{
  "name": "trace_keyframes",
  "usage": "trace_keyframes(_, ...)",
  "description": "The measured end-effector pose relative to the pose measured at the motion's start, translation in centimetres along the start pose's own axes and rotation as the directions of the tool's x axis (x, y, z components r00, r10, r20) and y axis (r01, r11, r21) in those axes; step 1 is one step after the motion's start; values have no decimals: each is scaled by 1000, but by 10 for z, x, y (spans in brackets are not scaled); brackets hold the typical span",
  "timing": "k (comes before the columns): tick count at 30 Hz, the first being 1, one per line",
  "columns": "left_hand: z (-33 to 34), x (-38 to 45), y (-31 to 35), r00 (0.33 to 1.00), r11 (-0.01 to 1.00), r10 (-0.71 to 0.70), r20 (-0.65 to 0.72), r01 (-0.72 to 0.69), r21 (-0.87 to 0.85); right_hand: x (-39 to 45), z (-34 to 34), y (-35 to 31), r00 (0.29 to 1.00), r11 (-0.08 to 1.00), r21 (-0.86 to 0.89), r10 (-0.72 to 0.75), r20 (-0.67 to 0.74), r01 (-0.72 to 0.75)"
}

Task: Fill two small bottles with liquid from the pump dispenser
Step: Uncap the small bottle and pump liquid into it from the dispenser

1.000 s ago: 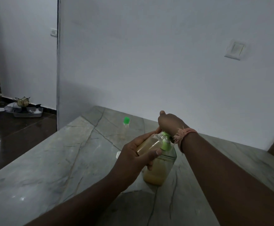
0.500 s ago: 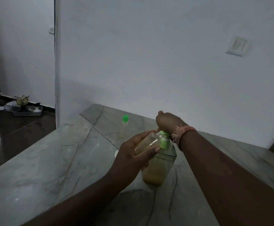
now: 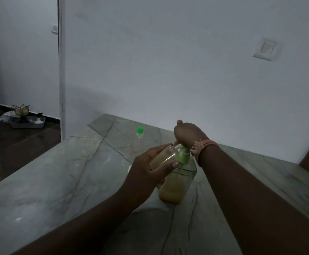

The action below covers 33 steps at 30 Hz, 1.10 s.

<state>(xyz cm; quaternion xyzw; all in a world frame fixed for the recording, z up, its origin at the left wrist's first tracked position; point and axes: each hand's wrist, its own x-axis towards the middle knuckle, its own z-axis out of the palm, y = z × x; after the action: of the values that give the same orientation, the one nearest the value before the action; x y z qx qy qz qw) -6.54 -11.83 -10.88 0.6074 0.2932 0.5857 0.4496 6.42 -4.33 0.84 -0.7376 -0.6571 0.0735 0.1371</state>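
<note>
Both hands work: my left hand [image 3: 146, 170] fingers [image 3: 168, 165] wrap the small bottle [image 3: 165, 156], tilted at the pump dispenser [image 3: 177, 183]. My right hand [image 3: 188, 133], curled, presses its green pump [image 3: 184, 155]. A capped bottle [image 3: 140, 132] stands at 11 o'clock on the bench [image 3: 58, 181].

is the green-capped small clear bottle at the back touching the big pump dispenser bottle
Apart. The head view shows the green-capped small clear bottle standing alone farther back, with bare grey marble counter between it and the large clear pump dispenser bottle.

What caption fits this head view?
Left hand tilts small bottle at pump dispenser; right hand on pump.
</note>
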Motion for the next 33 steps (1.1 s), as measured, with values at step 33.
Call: trace_keyframes(33, -3, 1, -2, 1000, 999, -3, 7, 3, 54, -3, 7, 1, 996, 961, 269, 79, -47, -64)
